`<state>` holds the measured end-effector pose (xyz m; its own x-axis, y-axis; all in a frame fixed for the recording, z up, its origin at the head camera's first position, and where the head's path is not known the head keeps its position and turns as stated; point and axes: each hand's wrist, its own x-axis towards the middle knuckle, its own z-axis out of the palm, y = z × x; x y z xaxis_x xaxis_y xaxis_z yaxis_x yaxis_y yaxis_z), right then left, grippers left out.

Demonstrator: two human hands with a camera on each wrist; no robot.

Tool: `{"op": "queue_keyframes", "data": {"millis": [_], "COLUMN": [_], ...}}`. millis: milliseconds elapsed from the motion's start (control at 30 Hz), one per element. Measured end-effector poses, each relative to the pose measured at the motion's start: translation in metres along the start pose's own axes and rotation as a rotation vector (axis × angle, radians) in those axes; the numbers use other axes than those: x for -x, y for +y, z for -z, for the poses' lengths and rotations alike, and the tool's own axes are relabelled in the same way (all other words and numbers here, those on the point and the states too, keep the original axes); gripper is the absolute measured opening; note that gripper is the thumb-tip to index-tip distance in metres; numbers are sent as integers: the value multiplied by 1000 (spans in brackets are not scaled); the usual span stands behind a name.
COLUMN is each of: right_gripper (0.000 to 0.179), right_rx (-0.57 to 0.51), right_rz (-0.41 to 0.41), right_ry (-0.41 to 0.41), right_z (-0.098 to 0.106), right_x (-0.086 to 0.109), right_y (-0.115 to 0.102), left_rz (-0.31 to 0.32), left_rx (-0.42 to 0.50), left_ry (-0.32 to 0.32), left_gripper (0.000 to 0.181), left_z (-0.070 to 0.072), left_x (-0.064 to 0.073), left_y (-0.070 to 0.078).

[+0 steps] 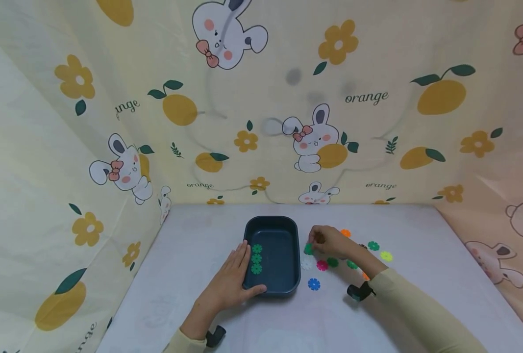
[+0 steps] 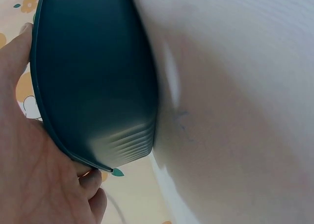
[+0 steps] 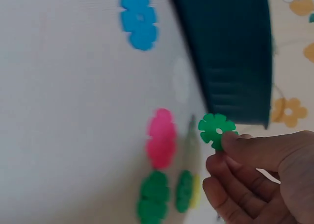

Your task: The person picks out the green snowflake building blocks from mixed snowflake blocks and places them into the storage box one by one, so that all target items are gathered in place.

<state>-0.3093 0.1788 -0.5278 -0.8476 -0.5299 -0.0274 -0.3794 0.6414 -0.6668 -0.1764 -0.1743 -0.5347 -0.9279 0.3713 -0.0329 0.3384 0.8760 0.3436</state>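
Note:
A dark blue-green rectangular tray (image 1: 277, 289) stands on the table. Three green snowflake discs (image 1: 256, 269) lie in a row along its inner left side. My left hand (image 1: 227, 280) rests against the tray's near left corner, fingers straight along the left rim and thumb at the near rim. To the right of the tray, my right hand (image 1: 332, 241) pinches a green snowflake disc (image 3: 211, 128) between thumb and fingertips, held above the table. Beneath that hand, a pink disc (image 1: 322, 265) and more green discs (image 1: 333, 262) lie on the table.
A blue disc (image 1: 314, 284) and a white disc (image 1: 307, 264) lie just right of the tray. Farther right are a yellow disc (image 1: 386, 256), a green disc (image 1: 373, 245) and an orange disc (image 1: 345, 233). A patterned curtain (image 1: 270, 162) hangs behind the table.

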Motion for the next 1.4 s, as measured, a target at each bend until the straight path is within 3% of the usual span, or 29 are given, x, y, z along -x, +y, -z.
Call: {"op": "queue_keyframes", "data": {"millis": [233, 400, 867, 1167, 1400], "right_gripper": [10, 9, 8, 10, 12], "right_rx": [-65, -123, -282, -265, -238], "right_rz": [37, 87, 153, 136, 69], "right_ry": [72, 87, 0, -22, -13], "right_z": [20, 21, -17, -41, -50], "right_x": [-6, -17, -72, -94, -99], "right_y": [-15, -32, -61, -70, -76], "left_rz": [0, -1, -12, -10, -14], "left_rx": [2, 4, 18, 27, 27], "left_ry": [2, -2, -20, -17, -10], "left_gripper": [118, 118, 116, 116, 116], "left_z": [0, 0, 4, 3, 3], "left_x": [1, 0, 2, 1, 1], "left_y": [0, 0, 1, 1, 0]}}
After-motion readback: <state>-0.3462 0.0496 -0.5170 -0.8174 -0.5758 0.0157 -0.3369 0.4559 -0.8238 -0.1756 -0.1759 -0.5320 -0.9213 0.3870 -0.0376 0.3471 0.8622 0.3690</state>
